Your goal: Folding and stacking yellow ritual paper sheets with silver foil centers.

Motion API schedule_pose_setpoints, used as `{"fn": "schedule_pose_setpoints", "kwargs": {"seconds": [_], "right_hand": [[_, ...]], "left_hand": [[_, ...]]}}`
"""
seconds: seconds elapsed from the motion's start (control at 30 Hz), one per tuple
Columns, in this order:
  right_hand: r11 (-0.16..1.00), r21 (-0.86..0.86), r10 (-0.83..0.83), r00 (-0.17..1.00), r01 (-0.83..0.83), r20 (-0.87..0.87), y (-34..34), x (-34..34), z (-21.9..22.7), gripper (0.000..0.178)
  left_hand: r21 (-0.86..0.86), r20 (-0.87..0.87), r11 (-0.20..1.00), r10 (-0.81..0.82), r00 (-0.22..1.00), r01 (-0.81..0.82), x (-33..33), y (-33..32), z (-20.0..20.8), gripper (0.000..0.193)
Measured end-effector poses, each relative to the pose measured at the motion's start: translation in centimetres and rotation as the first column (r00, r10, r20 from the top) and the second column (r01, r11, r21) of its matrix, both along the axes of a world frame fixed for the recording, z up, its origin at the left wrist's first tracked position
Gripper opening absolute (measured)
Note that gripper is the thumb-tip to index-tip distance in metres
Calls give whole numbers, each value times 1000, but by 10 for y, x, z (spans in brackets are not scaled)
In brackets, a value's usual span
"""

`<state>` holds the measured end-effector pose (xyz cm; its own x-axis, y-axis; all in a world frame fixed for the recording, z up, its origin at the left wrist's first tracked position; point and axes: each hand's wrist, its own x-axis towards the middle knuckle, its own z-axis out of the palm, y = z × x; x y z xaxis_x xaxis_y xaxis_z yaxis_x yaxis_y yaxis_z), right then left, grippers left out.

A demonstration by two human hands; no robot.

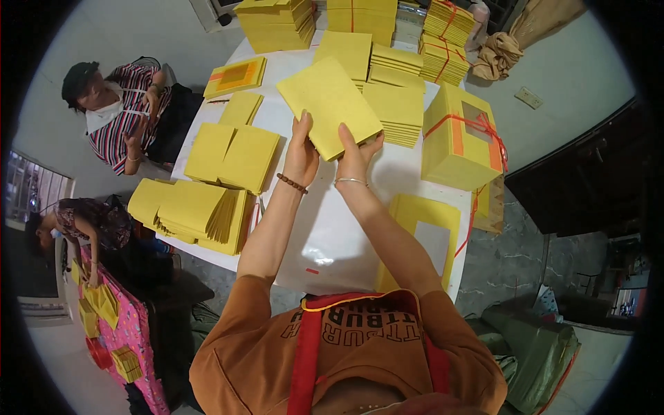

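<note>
Above the white table (315, 238), both my hands hold a stack of yellow paper pieces that look like envelopes (328, 100), tilted with its broad face up. My left hand (301, 153) grips the near left edge, thumb on top. On the near right corner, my right hand (356, 158) has its thumb over the top and fingers wrapped around the side. Piles of similar yellow pieces (398, 111) lie just beyond, at the right. To the left are more loose yellow piles (232, 155) and a fanned pile (194, 211).
A large yellow bundle tied with red string (460, 142) stands at the right edge. Tall stacks (277, 24) line the far side. Flat yellow sheets (422, 238) lie near my right forearm. At left, one person (128, 104) sits; another (97, 228) works at a pink-covered table (142, 346).
</note>
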<state>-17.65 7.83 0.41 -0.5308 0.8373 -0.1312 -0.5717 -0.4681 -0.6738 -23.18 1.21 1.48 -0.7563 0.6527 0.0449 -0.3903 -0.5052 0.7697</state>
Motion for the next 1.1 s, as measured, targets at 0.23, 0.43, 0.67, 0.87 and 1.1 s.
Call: {"fn": "schedule_pose_setpoints", "kwargs": {"seconds": [0.23, 0.43, 0.67, 0.87, 1.1], "right_hand": [[999, 24, -38, 999, 39, -25, 1, -17, 12, 105], [994, 106, 39, 999, -40, 12, -1, -30, 32, 112], [-289, 264, -49, 290, -920, 956, 92, 9, -80, 99], [-356, -305, -306, -199, -883, 931, 119, 29, -73, 95], [-338, -313, -345, -193, -887, 918, 115, 32, -87, 83]], "left_hand": [[-26, 22, 988, 155, 988, -155, -15, 22, 14, 52], [0, 123, 999, 33, 992, -33, -98, 24, 26, 36], [-103, 49, 993, -58, 997, 62, -248, 79, 75, 34], [-251, 86, 945, -195, 977, 210, -323, 141, 58, 39], [-350, 52, 911, -213, 976, 218, -367, 192, 32, 39]]}}
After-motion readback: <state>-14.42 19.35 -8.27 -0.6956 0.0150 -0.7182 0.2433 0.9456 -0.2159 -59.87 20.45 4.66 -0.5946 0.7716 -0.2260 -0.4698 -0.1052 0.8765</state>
